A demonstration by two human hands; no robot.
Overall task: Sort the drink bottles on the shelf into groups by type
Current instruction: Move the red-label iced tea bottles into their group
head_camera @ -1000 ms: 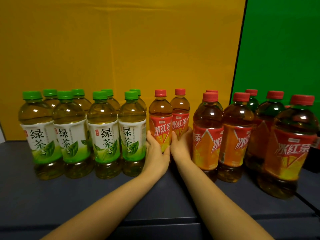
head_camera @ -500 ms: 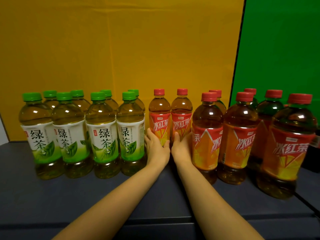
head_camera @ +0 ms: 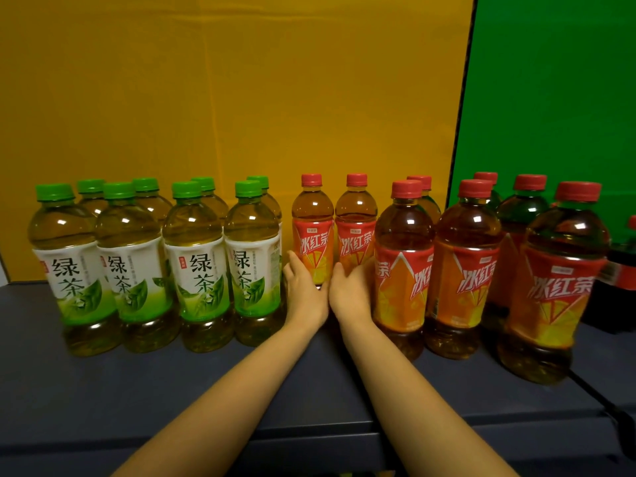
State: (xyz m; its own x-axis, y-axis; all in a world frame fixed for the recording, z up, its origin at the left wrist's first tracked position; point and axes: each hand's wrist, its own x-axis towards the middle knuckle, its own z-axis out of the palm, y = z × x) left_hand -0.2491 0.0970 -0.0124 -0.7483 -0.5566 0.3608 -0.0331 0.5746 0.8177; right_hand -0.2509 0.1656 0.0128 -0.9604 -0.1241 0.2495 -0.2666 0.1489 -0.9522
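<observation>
Reaching forward, left hand (head_camera: 305, 291) and right hand (head_camera: 350, 293) grip adjacent red-capped bottles (head_camera: 312, 218).

ahead of me: yellow backdrop (head_camera: 223, 98) fills most of what I face | to my right: green backdrop (head_camera: 557, 98) just beside it | between them: thin black edge (head_camera: 464, 115), slanting left toward its foot

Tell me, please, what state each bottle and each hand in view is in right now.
Green-cap bottles: upright, capped, grouped at left.
Front red-cap bottles: upright, capped, grouped at right.
Left rear red-cap bottle: upright, capped, held by left hand.
Right rear red-cap bottle: upright, capped, held by right hand.
</observation>
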